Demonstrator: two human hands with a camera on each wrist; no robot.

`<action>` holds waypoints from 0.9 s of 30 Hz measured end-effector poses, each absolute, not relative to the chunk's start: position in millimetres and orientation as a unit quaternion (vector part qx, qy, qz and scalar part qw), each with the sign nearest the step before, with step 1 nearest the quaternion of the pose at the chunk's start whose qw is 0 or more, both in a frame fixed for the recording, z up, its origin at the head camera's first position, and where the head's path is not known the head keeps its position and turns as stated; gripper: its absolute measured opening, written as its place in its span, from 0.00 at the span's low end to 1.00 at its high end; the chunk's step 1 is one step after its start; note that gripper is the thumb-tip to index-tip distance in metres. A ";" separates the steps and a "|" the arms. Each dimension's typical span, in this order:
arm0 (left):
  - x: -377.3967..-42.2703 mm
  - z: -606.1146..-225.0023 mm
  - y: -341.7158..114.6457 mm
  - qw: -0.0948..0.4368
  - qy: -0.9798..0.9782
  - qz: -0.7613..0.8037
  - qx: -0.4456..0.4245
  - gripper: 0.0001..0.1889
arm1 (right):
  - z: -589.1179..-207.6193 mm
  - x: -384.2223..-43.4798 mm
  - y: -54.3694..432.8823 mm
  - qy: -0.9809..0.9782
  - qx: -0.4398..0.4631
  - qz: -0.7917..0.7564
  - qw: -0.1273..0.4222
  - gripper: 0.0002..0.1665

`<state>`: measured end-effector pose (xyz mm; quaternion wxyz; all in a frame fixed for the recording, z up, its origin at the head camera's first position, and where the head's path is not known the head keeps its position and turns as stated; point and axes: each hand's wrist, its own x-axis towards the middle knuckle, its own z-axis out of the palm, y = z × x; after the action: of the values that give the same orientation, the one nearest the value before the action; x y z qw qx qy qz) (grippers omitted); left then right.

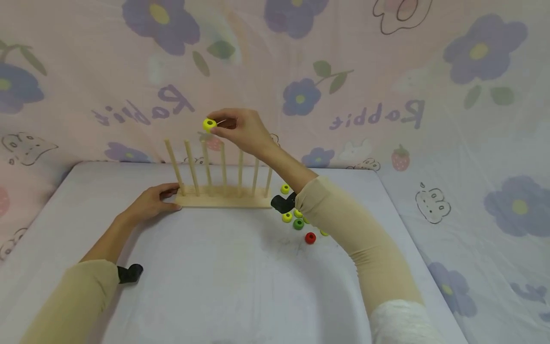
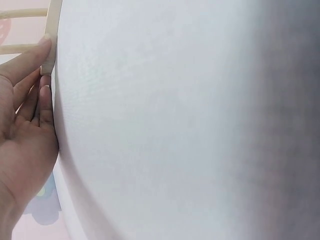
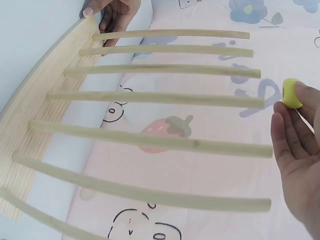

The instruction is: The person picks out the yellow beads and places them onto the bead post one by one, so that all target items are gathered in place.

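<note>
My right hand [image 1: 242, 129] pinches a yellow bead [image 1: 209, 125] between thumb and fingers, above the tops of the pegs. In the right wrist view that bead [image 3: 290, 93] sits level with the peg tips, apart from them, its hole partly visible. The wooden peg rack [image 1: 225, 204] stands on the table, several upright pegs rising bare from its flat base. At the rack's left end my left hand [image 1: 151, 203] grips the base. The left wrist view shows the thumb of that hand [image 2: 25, 130] against one side of the base [image 2: 51, 35] and the fingers at its end.
Right of the rack, partly behind the right forearm, loose beads lie on the white table [image 1: 215, 277]: several yellow ones [image 1: 287, 217], a green bead [image 1: 298, 224] and a red bead [image 1: 310, 238]. A patterned cloth [image 1: 258, 62] hangs behind the table.
</note>
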<state>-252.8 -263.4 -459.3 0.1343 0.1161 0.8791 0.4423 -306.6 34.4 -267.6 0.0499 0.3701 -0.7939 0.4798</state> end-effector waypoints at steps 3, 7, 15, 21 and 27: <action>-253.6 -458.4 -263.8 0.131 0.879 0.444 0.119 0.42 | -265.4 -307.6 27.5 -0.801 0.366 0.471 0.041 0.18; -253.5 -456.9 -262.9 0.132 0.874 0.451 0.120 0.41 | -259.3 -308.5 16.6 -0.810 0.354 0.467 0.020 0.19; -253.3 -454.5 -260.1 0.144 0.875 0.448 0.114 0.42 | -255.2 -309.4 -9.6 -0.805 0.358 0.472 -0.023 0.19; -251.7 -453.0 -258.9 0.141 0.888 0.423 0.117 0.40 | -260.0 -307.3 -25.8 -0.805 0.368 0.463 -0.047 0.20; -256.8 -449.3 -259.9 0.100 0.905 0.386 0.145 0.37 | -257.2 -304.8 -35.0 -0.826 0.377 0.417 -0.046 0.20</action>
<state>-256.8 -259.9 -449.3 0.0996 0.1452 0.9055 0.3862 -304.8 -35.0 -257.2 -0.0463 0.3772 -0.8259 0.4166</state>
